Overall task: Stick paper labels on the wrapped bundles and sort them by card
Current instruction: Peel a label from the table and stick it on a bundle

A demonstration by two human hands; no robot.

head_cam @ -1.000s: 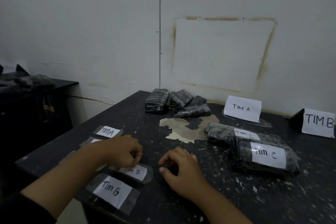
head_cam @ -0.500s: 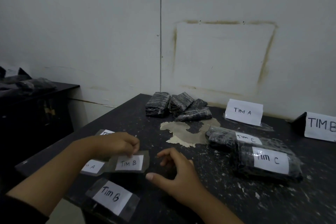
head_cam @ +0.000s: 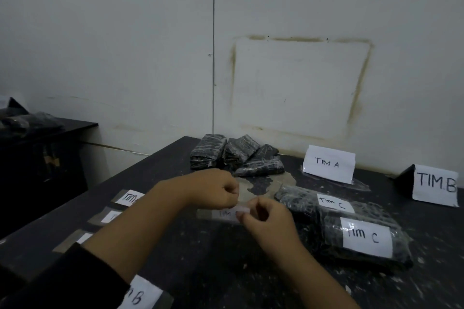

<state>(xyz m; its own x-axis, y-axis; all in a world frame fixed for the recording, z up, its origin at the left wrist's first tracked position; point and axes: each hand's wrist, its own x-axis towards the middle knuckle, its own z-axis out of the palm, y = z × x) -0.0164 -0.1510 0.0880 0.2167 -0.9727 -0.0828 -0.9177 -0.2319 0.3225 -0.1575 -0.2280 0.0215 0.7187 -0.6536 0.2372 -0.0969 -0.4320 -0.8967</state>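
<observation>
Both hands hold one taped paper label (head_cam: 227,214) above the dark table (head_cam: 226,271). My left hand (head_cam: 213,189) pinches its far edge and my right hand (head_cam: 266,221) pinches its right end. Only "TIM" shows on it. Several unlabelled black wrapped bundles (head_cam: 236,155) lie piled by the wall. Two bundles marked "TIM C" (head_cam: 356,231) lie at the right. Folded cards "TIM A" (head_cam: 329,163) and "TIM B" (head_cam: 435,184) stand at the back right.
More taped labels lie along the table's left edge (head_cam: 130,198), and a "TIM B" label (head_cam: 143,295) sits at the near edge. A peeled pale patch (head_cam: 266,184) marks the tabletop. A black cabinet (head_cam: 42,158) with wrapped items stands at the left.
My left hand lifted the label off the table's left edge and carried it right and up. My right hand rose to pinch its other end.
</observation>
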